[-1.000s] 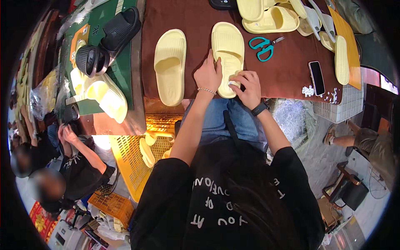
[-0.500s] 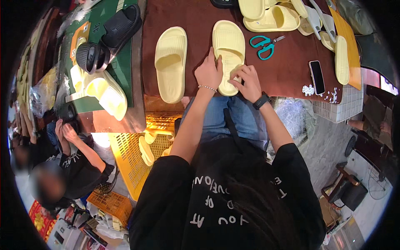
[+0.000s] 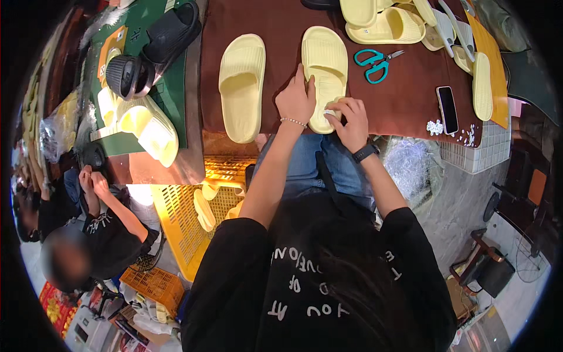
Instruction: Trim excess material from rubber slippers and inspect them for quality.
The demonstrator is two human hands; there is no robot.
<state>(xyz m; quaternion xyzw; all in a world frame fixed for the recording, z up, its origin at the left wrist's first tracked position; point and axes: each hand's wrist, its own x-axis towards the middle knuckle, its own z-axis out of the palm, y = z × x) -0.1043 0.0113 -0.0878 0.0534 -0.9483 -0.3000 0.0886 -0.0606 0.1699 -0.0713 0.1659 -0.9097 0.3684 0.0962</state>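
Note:
A pale yellow slide slipper (image 3: pixel 324 47) lies on the brown-covered table in front of me, its heel toward my body. My left hand (image 3: pixel 296 101) grips its left edge, with the thumb over the footbed. At the heel end, my right hand (image 3: pixel 350 122) is closed in a pinch on a small white piece (image 3: pixel 329 112), just above the footbed. Its exact shape is too small to tell. Left of my hands, a second pale yellow slipper (image 3: pixel 241 105) lies apart, untouched.
Teal-handled scissors (image 3: pixel 375 63), a phone (image 3: pixel 447 110) and small white bits (image 3: pixel 434 127) lie to the right. More yellow slippers (image 3: pixel 387 26) are piled at the back. A yellow crate (image 3: pixel 176 217) stands below the table; a co-worker (image 3: pixel 111 240) sits at the left.
My right hand has shifted slightly, and a white piece now shows at its fingertips. The left hand keeps its hold on the slipper. The view has tilted a little.

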